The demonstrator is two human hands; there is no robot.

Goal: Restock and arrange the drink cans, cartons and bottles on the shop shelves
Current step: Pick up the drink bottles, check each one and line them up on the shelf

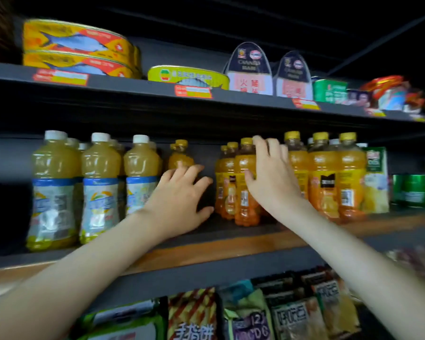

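snack packets [292,312]: nearest; on the level below the front orange bottle [243,200]; standing in a row, print partly blurred.
middle shelf [231,233]: dark board with an orange front strip, directly under the front orange bottle; carries all the drinks.
left hand [179,197]: just left of the front orange bottle, in the gap in the row; fingers spread wide, palm toward the shelf back, gripping nothing; cannot tell whether it touches anything.
right hand [272,173]: on the front orange bottle; thumb across the label side, fingers wrapped over shoulder and neck from the right; closed round it.
front orange bottle: upright on the middle shelf, yellow cap, heading a short file of like bottles behind it.
orange bottle row [329,177]: just right of the front orange bottle, upright, yellow caps.
lone orange bottle [180,155]: behind and left of the front orange bottle, deep on the board, past the left fingertips.
pale juice bottles [98,187]: further left of the front orange bottle; white caps, blue-white labels, three files.
carton [375,180]: right of the front orange bottle, past the row; green cans [415,190] beyond it.
fish tins [79,47]: one level above the front orange bottle, far left, stacked in two.
ham tins [250,69]: above the front orange bottle, upright, price tags [193,92] on the edge below.
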